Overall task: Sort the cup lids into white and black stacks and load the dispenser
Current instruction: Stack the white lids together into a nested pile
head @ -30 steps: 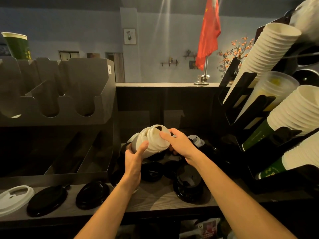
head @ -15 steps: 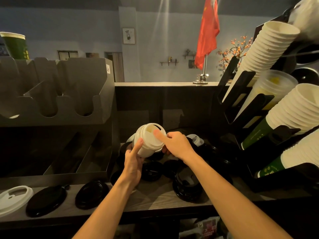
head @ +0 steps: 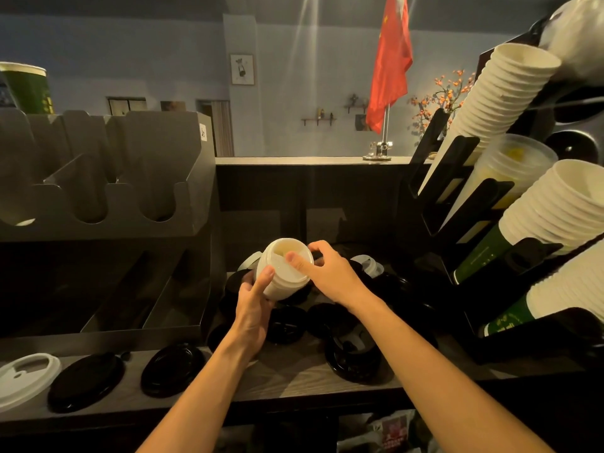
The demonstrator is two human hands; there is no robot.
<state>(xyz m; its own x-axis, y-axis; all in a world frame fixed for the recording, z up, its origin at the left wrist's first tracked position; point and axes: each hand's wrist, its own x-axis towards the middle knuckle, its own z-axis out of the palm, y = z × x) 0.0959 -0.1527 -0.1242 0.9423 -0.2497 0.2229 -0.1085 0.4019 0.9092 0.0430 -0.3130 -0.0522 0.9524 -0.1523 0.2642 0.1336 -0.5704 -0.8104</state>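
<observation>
Lying nearly on its side above the wooden counter, the stack of white lids has its long axis running from lower left up toward the far right, its round open end tipped up and away from the camera. The left hand cups the near, lower end of the stack with fingers wrapped under it and the thumb pressed along its side. The right hand grips the far rim, thumb on the face of the topmost lid and fingers curled over the edge. The lids are thin, smooth moulded plastic, round and nested tight, so their number cannot be counted.

Below the stack lies a loose heap of glossy black lids, too dark and overlapped to count; one nested black pile stands to the stack's lower right. Two more white lids peek out just behind the stack, to either side. To the stack's lower left, along the counter's front edge, lie one white lid and two black lids. The grey dispenser, with three U-shaped slots, stands to the stack's upper left.
</observation>
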